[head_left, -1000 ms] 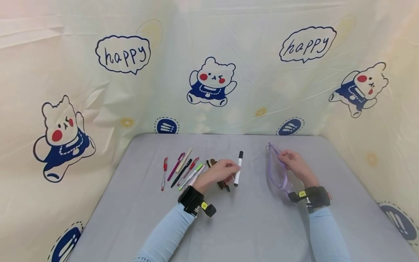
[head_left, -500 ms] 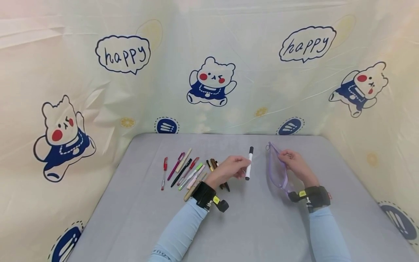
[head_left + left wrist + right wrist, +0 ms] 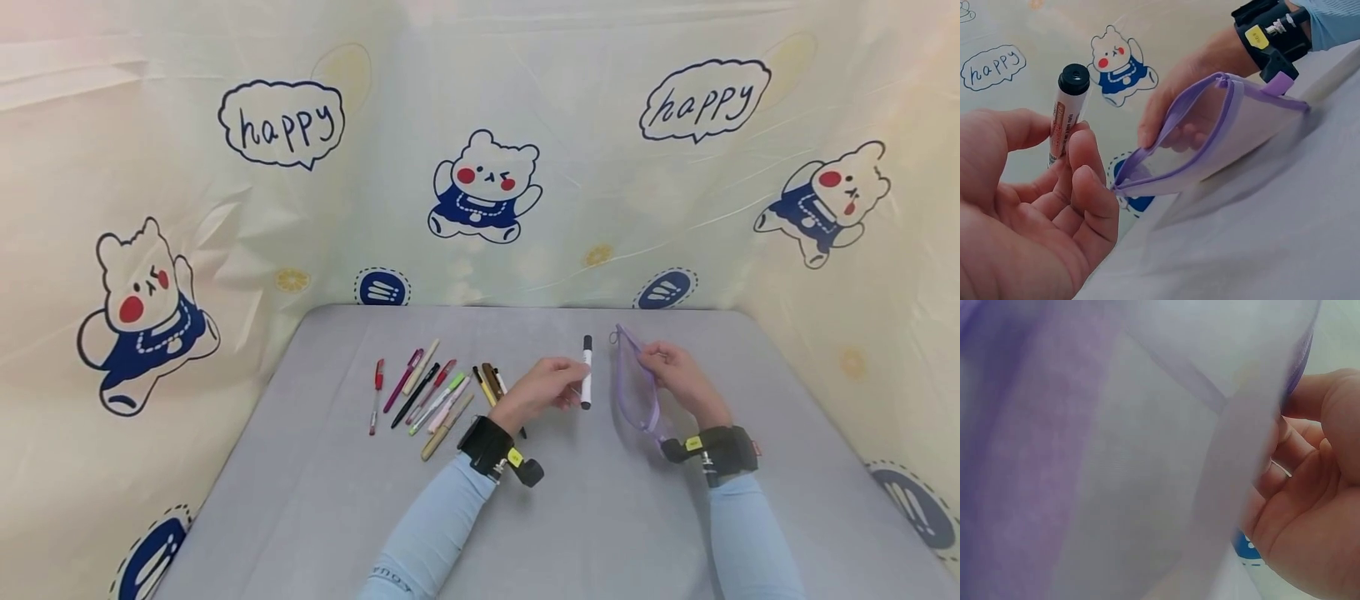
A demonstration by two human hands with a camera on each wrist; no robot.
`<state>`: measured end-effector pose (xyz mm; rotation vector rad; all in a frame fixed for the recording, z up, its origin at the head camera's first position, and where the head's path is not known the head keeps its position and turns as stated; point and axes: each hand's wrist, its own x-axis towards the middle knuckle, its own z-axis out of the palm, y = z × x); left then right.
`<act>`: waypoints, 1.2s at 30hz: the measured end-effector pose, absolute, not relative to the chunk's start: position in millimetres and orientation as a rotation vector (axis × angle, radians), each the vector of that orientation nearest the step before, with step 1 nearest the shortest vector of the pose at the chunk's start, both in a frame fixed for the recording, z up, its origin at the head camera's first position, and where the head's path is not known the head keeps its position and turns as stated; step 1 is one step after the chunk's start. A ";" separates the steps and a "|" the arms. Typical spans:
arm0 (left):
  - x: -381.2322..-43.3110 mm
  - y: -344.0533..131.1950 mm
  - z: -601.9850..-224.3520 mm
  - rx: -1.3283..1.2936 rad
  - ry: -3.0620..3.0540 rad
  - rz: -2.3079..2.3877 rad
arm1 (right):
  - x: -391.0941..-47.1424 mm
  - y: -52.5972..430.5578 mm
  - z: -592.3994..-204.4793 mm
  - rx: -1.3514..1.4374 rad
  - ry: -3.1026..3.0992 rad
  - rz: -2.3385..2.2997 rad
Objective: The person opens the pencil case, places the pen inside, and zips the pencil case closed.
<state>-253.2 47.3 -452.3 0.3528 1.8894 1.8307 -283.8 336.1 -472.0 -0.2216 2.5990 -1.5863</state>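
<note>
Between thumb and fingers, my left hand [image 3: 542, 387] pinches a white marker [image 3: 587, 379] with a black cap, held nearly upright. The left wrist view shows the marker [image 3: 1067, 119] just to the left of a sheer pouch [image 3: 1244, 140] with purple zip edging. My right hand [image 3: 681, 379] grips the pouch by its rim, and the pouch's mouth gapes toward the marker. Marker and pouch are apart. Up close in the right wrist view, the see-through pouch wall [image 3: 1141, 456] fills most of the picture, beside the thumb and curled fingers of my right hand [image 3: 1310, 481].
Several pens and markers, among them a red-capped pen [image 3: 377, 379], a black pen [image 3: 415, 398] and a tan pen [image 3: 447, 427], lie on the grey table [image 3: 300, 500] left of my left hand. A few more lie partly under that hand. A printed curtain [image 3: 585, 167] encloses the table.
My left hand has moved right with the marker, from above the pens toward the pouch, uncovering the tan pen. The right hand and pouch have stayed nearly still.
</note>
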 end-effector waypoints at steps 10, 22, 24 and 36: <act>-259.9 66.9 -465.8 0.256 1.879 1.796 | -278.8 331.1 -462.5 -0.211 2.616 -1.521; -272.8 87.3 -472.6 0.254 1.821 1.809 | -280.5 331.9 -465.6 -0.205 2.626 -1.517; -273.3 91.4 -471.7 0.264 1.828 1.798 | -280.1 332.2 -466.2 -0.217 2.635 -1.513; -277.3 108.7 -472.5 0.286 1.865 1.723 | -281.8 334.5 -467.1 -0.217 2.646 -1.499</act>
